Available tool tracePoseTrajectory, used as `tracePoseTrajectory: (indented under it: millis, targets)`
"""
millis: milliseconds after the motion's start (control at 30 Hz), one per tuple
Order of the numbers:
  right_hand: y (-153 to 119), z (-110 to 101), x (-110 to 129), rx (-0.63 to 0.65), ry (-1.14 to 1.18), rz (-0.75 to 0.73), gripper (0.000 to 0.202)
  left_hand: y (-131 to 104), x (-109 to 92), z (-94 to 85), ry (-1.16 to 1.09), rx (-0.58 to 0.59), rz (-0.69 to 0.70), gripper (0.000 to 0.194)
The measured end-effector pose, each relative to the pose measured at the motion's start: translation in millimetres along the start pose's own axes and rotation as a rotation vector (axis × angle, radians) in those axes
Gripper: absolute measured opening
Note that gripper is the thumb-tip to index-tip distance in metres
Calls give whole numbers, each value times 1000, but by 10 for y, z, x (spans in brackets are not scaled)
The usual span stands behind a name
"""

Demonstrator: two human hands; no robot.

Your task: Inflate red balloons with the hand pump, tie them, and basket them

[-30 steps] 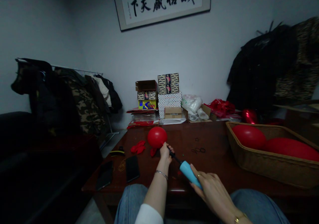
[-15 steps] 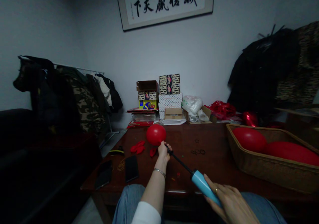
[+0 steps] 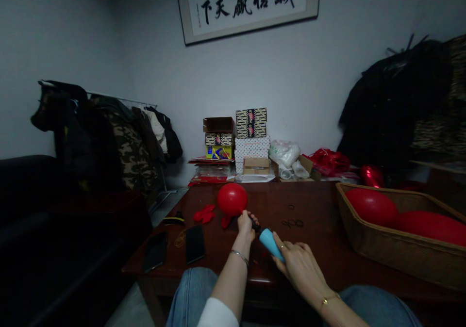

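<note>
A round, partly inflated red balloon (image 3: 232,199) sits at the nozzle end of a hand pump (image 3: 270,243) with a light blue barrel and black fittings. My left hand (image 3: 246,223) is closed around the balloon's neck and the black end of the pump. Wrapped round the blue barrel, my right hand (image 3: 300,265) is close to the left one, and little of the pump's rod shows between them. Flat red balloons (image 3: 204,214) lie on the table left of my left hand, and another limp red piece (image 3: 226,221) is just under the inflated one.
A wicker basket (image 3: 393,249) with large red balloons stands at the right. Two dark phones (image 3: 195,244), yellow rubber bands (image 3: 179,239) and a black-and-yellow item (image 3: 174,219) lie at the left. Dark rings (image 3: 293,223) rest mid-table. Stacked boxes (image 3: 252,155) stand at the back.
My right hand has pushed the blue barrel up and left toward my left hand, so the pump has shortened. The balloon looks slightly bigger. The whole view has shifted a little.
</note>
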State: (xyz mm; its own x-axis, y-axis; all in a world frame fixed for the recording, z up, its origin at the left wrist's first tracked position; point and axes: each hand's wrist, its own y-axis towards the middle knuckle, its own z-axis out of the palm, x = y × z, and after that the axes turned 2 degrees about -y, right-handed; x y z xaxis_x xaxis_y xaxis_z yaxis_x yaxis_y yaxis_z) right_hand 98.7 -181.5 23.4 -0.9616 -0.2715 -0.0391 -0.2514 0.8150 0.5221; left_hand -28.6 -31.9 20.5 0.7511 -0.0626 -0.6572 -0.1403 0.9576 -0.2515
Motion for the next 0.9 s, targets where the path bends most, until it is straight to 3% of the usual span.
tracePoseTrajectory:
  millis: [167, 333, 533, 667, 900]
  targets:
    - [-152, 30, -11, -22, 20, -25, 45, 57, -65, -90, 4, -35, 6, 16]
    - [-447, 26, -182, -78, 75, -49, 49, 130, -125, -118, 2, -24, -11, 15]
    - [-706, -145, -385, -79, 108, -73, 53, 192, -215, -66, -12, -14, -3, 17]
    - [-729, -201, -401, -77, 120, -74, 52, 182, -229, -21, -9, -6, 1, 16]
    - [-508, -5, -281, -65, 101, -17, 48, 81, -147, 59, 28, 25, -3, 14]
